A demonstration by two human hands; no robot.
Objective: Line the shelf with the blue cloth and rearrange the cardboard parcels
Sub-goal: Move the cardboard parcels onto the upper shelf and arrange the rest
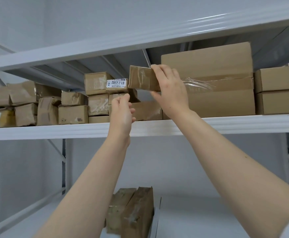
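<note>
The white shelf (54, 131) carries stacked cardboard parcels (73, 114), small and large.

- Both bare forearms rise from the lower edge of the frame towards its centre.
- The left hand (122, 111), at centre, is raised with fingers loosely curled and thumb near the forefinger; whether they pinch anything is unclear.
- The right hand (171, 91), higher and just right of centre, grips a small parcel (141, 78), fingers above and thumb below.
</note>
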